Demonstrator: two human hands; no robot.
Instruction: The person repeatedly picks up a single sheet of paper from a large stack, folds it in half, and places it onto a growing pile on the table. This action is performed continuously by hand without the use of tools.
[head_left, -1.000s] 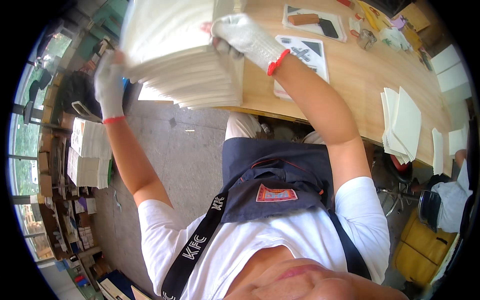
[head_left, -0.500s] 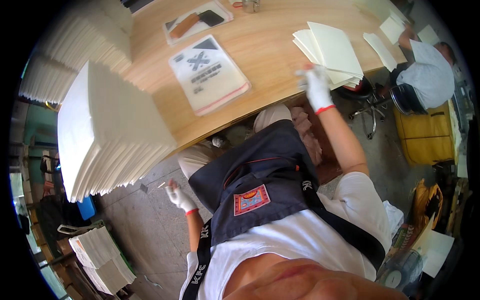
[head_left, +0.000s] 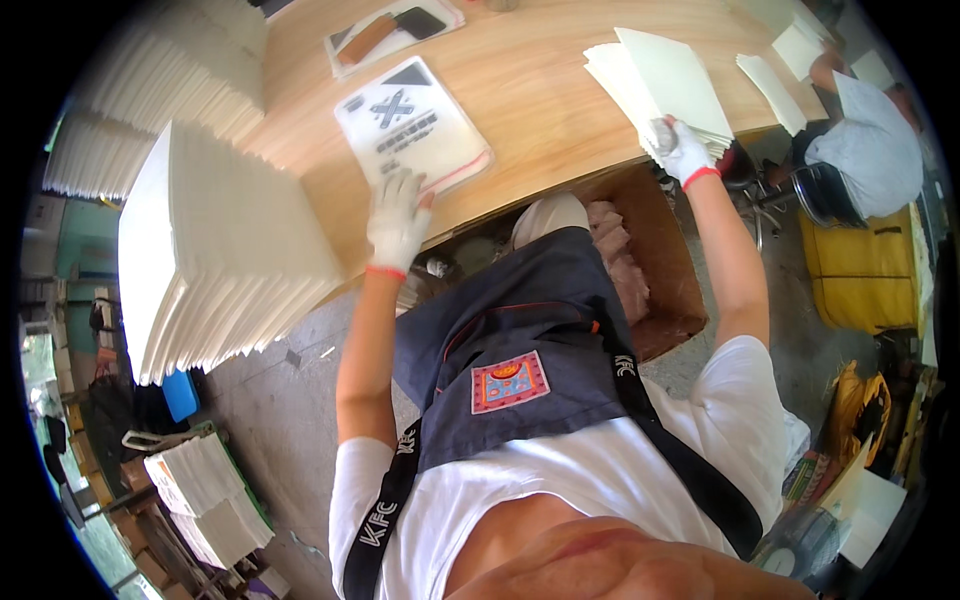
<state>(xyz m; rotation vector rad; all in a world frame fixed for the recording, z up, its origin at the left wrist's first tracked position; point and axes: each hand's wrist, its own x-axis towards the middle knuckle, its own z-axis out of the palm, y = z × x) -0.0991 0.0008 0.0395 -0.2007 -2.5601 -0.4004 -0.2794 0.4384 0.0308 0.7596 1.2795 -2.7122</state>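
My left hand (head_left: 398, 222), in a white glove with a red cuff, reaches over the table's front edge. Its fingers lie stretched out at the near edge of a flat clear-sleeved packet (head_left: 408, 125) with dark print and a red line. On the right, my right hand (head_left: 684, 152), gloved the same way, has its bent fingers closed on the near corner of a fanned stack of white folded sheets (head_left: 672, 85). How many sheets it grips is hidden.
Tall piles of white folded sheets (head_left: 225, 240) stand at the left. A wooden-handled tool with a black head (head_left: 380, 35) rests on another packet. Below the table sits an open brown box (head_left: 670, 290) with pinkish material. At far right, another person (head_left: 865, 150) sits by more sheets.
My left hand has come up from beside my lap to the packet on the table. My right hand has moved right and closed on the sheet stack's near corner.
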